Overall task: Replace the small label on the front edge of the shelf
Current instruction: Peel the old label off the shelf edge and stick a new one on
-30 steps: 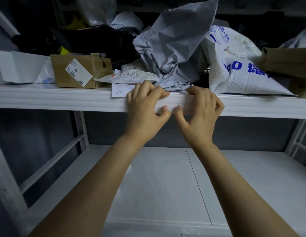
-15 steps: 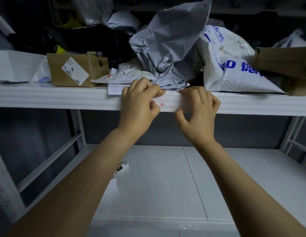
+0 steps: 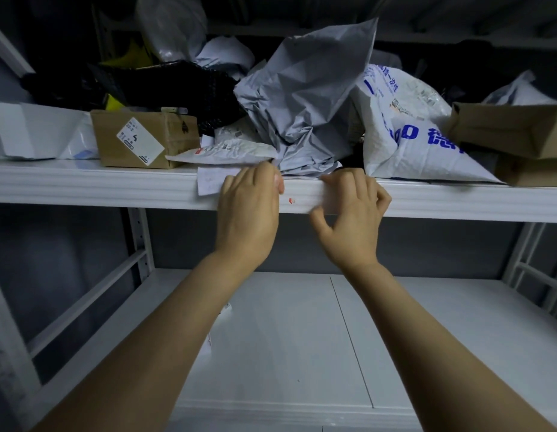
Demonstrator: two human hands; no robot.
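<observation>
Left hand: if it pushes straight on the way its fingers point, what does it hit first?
Probably the crumpled grey mailer bag, lying just beyond the fingertips of the left hand on the shelf. Depth is unclear, so the flat white parcel might come first.
</observation>
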